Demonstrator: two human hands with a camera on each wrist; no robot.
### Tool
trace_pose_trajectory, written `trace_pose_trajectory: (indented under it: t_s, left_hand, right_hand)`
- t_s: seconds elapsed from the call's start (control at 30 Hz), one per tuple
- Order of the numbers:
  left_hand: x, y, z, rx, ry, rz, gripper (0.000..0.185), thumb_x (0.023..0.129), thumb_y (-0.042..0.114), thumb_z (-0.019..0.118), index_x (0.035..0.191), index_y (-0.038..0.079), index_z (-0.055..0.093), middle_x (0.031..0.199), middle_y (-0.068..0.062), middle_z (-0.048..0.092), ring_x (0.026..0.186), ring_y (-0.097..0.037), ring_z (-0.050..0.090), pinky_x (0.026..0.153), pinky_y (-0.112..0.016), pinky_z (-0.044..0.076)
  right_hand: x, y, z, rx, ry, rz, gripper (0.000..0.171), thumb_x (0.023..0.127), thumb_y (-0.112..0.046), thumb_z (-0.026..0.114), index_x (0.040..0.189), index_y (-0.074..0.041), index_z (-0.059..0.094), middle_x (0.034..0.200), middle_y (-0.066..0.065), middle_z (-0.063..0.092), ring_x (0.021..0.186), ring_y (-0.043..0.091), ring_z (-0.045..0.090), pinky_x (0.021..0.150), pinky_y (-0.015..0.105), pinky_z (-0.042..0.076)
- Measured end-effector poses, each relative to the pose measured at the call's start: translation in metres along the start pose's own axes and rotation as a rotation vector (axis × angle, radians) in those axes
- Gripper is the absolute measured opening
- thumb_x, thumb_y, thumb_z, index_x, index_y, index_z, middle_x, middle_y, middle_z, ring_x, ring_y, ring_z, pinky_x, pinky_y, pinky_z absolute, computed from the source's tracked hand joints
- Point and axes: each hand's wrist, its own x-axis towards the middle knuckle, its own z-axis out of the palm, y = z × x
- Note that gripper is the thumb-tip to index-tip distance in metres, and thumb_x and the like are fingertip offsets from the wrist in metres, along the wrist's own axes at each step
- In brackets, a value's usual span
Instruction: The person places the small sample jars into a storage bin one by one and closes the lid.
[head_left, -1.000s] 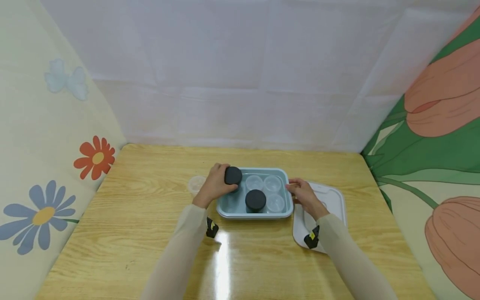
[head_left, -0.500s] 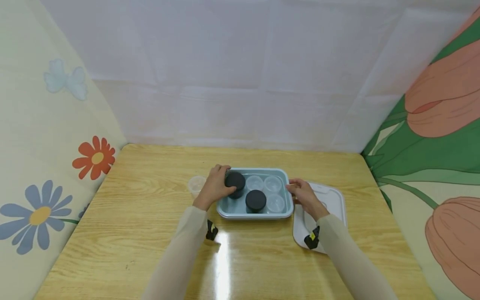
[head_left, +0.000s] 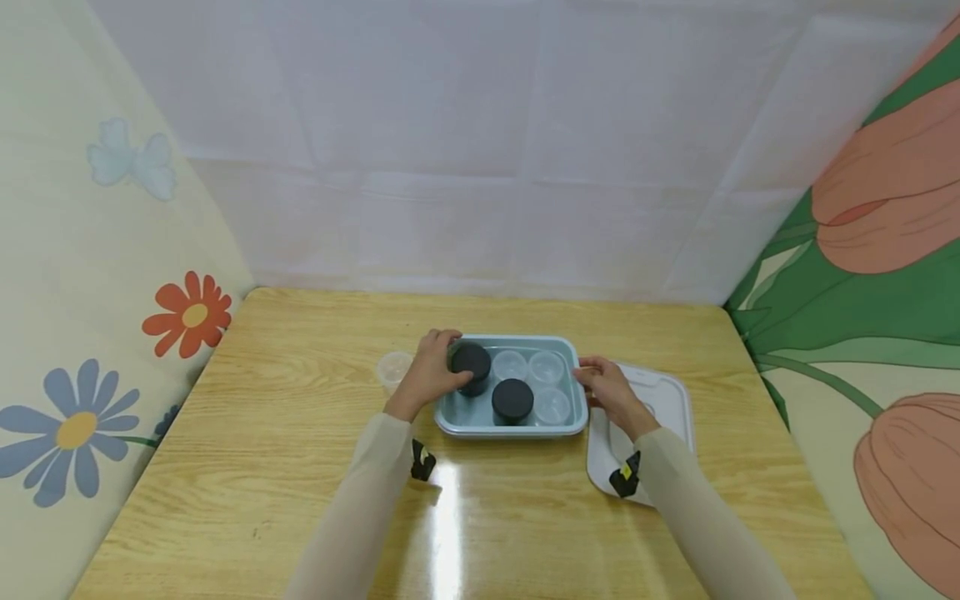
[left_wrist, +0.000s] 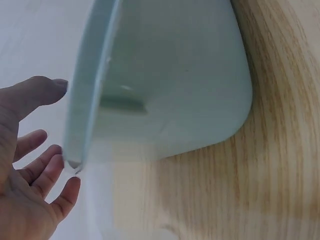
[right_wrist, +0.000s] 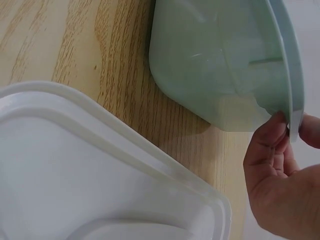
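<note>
A light blue plastic box (head_left: pixel 457 428) stands on the table. Inside it are two round jars with black lids, one at the back left (head_left: pixel 472 365) and one at the front (head_left: pixel 513 401), beside three clear round containers (head_left: pixel 551 407). My left hand (head_left: pixel 430 372) hovers at the box's left rim, next to the back-left jar. In the left wrist view its thumb and fingers are spread with nothing between them; the box wall hides the jar there. My right hand (right_wrist: pixel 282 185) pinches the box's right rim between thumb and fingers.
A white lid (head_left: pixel 670 400) lies flat on the table, right of the box and partly under my right forearm. Left of the box, near my left hand, stands a clear round container (head_left: pixel 393 367). Behind the table (head_left: pixel 300 467) hangs a white cloth.
My left hand has lowered the back-left jar into the box, slightly right and nearer to me, and let go of it. My right hand has stayed at the rim.
</note>
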Motion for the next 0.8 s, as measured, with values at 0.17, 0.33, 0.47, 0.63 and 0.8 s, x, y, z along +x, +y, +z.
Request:
trace_pose_trajectory:
  t_s: [0.17,0.33,0.47,0.63,0.8]
  left_hand:
    - [-0.001,0.000,-0.005,-0.048,-0.008,-0.005,0.066,0.080,0.017,0.074,0.135,-0.001,0.043,0.127,-0.024,0.047,0.117,-0.036,0.046,0.098,-0.048,0.042]
    - [-0.004,-0.002,-0.013,-0.066,0.007,0.000,0.066,0.080,0.016,0.075,0.135,-0.003,0.043,0.127,-0.025,0.047,0.116,-0.037,0.047,0.097,-0.049,0.043]
    - [-0.007,-0.009,-0.018,-0.070,0.016,-0.028,0.067,0.080,0.017,0.074,0.135,-0.003,0.042,0.129,-0.025,0.045,0.118,-0.038,0.046,0.098,-0.050,0.042]
    - [-0.013,-0.020,-0.026,-0.094,0.046,-0.065,0.067,0.079,0.016,0.074,0.135,-0.002,0.043,0.129,-0.025,0.045,0.117,-0.041,0.046,0.097,-0.052,0.042]
    - [-0.020,-0.030,-0.034,-0.096,0.074,-0.093,0.068,0.079,0.016,0.074,0.136,-0.002,0.042,0.129,-0.025,0.044,0.118,-0.041,0.045,0.097,-0.054,0.042]
  right_hand:
    - [0.000,0.000,-0.001,0.008,-0.004,-0.008,0.043,0.097,-0.014,0.051,0.136,0.000,0.041,0.108,0.006,0.058,0.077,0.007,0.056,0.063,0.023,0.048]
    - [0.000,-0.001,-0.002,0.002,-0.008,-0.004,0.043,0.098,-0.015,0.051,0.137,0.000,0.041,0.107,0.006,0.058,0.078,0.008,0.055,0.064,0.023,0.048]
    - [-0.001,-0.002,-0.003,-0.005,-0.010,0.001,0.044,0.098,-0.016,0.050,0.138,-0.001,0.040,0.112,0.008,0.057,0.081,0.009,0.055,0.066,0.024,0.048]
    - [-0.001,-0.002,-0.002,-0.009,-0.004,0.008,0.043,0.098,-0.017,0.050,0.138,-0.002,0.040,0.114,0.010,0.057,0.083,0.010,0.055,0.067,0.025,0.048]
    - [-0.002,-0.002,-0.001,-0.003,-0.004,0.000,0.043,0.098,-0.015,0.051,0.137,-0.001,0.041,0.112,0.008,0.058,0.081,0.008,0.055,0.066,0.024,0.047]
